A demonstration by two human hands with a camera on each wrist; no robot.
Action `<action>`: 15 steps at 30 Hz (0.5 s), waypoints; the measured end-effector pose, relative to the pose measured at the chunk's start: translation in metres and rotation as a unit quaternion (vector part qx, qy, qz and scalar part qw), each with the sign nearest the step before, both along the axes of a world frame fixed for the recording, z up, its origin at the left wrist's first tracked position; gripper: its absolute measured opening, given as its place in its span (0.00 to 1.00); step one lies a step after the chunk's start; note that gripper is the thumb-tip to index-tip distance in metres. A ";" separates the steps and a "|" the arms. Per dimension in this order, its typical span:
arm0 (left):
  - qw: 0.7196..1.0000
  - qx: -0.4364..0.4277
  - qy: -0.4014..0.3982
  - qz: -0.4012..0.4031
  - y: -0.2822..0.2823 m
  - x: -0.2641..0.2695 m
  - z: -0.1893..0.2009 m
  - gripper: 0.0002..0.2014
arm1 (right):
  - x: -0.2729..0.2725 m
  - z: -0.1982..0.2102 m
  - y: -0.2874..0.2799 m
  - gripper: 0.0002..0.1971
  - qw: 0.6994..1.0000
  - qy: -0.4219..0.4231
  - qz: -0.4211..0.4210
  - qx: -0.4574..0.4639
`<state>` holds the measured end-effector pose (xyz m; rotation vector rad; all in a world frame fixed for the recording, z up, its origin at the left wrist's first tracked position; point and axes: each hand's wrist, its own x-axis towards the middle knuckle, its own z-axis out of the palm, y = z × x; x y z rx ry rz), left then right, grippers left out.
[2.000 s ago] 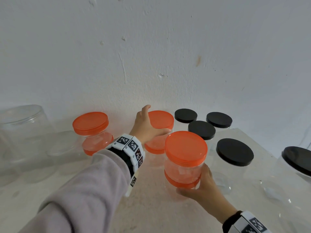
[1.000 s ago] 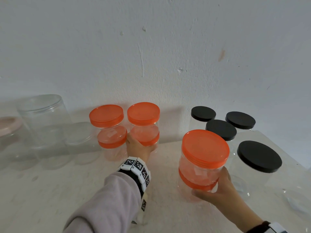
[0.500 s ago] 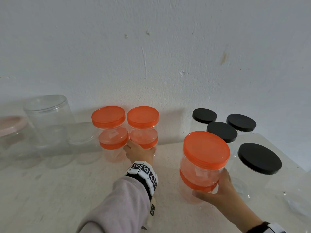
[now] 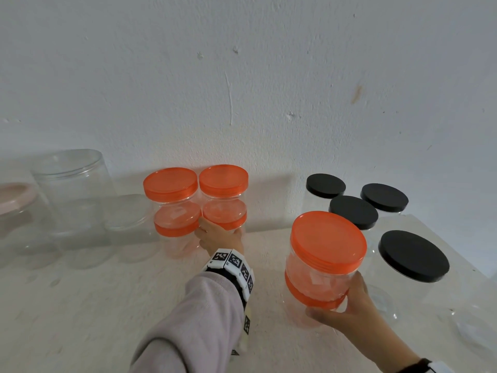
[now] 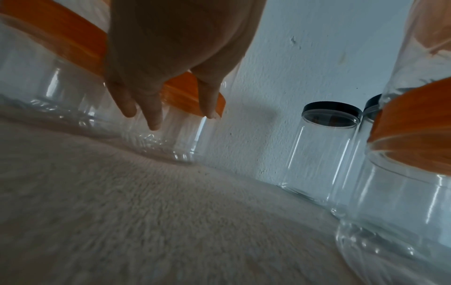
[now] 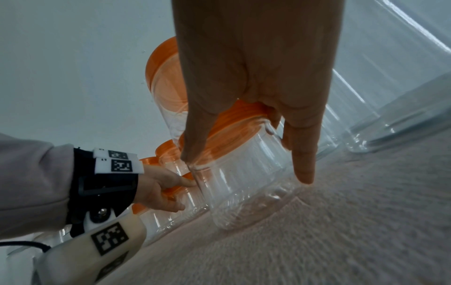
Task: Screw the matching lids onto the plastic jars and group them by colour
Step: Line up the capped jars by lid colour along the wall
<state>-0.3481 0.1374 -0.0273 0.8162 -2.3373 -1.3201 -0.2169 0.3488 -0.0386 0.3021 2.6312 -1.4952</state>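
Left hand [image 4: 219, 236] eased off second orange jar [image 4: 224, 200] (fingers straight), right hand [image 4: 347, 305] unchanged

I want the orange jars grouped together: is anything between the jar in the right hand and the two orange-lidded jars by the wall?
Only the left hand and its sleeve, at the right-hand wall jar. Otherwise bare table lies between them and the held jar.
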 end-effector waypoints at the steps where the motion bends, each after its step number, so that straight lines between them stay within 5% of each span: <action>1: 1.000 0.012 0.008 -0.004 0.000 0.001 0.000 0.48 | 0.000 0.000 0.000 0.59 1.000 0.001 0.000 0.000; 10: 0.996 0.063 -0.007 -0.066 -0.034 0.024 0.014 0.38 | 0.000 -0.001 0.000 0.60 1.000 -0.003 -0.017 -0.003; 15: 0.996 0.087 -0.013 -0.015 -0.078 0.040 0.015 0.34 | 0.002 0.005 -0.002 0.55 1.000 0.011 -0.023 -0.011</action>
